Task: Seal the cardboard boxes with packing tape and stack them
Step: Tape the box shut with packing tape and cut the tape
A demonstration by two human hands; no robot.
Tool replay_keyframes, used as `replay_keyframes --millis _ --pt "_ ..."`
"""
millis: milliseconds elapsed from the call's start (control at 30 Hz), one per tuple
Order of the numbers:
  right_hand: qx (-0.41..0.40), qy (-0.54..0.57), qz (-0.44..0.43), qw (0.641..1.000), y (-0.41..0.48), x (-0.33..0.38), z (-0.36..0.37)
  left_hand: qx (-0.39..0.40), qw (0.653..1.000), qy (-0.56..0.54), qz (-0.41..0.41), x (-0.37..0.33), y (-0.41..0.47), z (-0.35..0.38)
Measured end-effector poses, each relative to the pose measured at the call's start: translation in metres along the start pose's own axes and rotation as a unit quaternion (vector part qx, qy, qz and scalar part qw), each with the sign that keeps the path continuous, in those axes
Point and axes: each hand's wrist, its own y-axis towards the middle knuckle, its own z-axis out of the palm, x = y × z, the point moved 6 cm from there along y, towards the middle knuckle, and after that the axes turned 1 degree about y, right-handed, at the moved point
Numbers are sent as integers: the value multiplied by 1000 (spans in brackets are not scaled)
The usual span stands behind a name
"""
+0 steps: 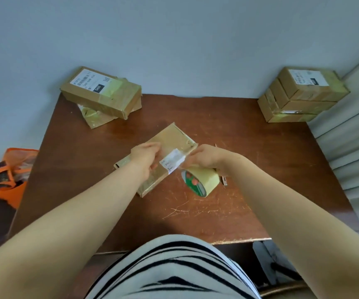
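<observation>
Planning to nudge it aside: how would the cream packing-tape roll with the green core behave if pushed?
The cream packing-tape roll sits tilted on its edge, so it would likely roll or tip flat. Its thick winding looks stiff.

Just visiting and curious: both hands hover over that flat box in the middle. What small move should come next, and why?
Probably lower the tape strip and smooth it onto the flat cardboard box. The left hand and right hand seem to pinch it taut over a white label, the tape roll sitting under the right hand.
</observation>
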Motion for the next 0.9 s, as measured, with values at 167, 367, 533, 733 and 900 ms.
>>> replay_keyframes --millis 167,367,533,733,900 --pt "32 95 -34 994 19 14 37 -91 996 14 -4 -15 9 -56" --pt "35 41 -95 994 25 17 57 -148 988 31 22 -19 24 -94" --pt "-72 70 -205 973 31 23 57 -185 980 44 61 -9 32 -105" --pt "-109 -36 -168 979 41 14 64 -200 975 66 74 1 38 -105" --pt "-109 -66 -135 983 40 1 72 -225 967 100 73 0 44 -120"
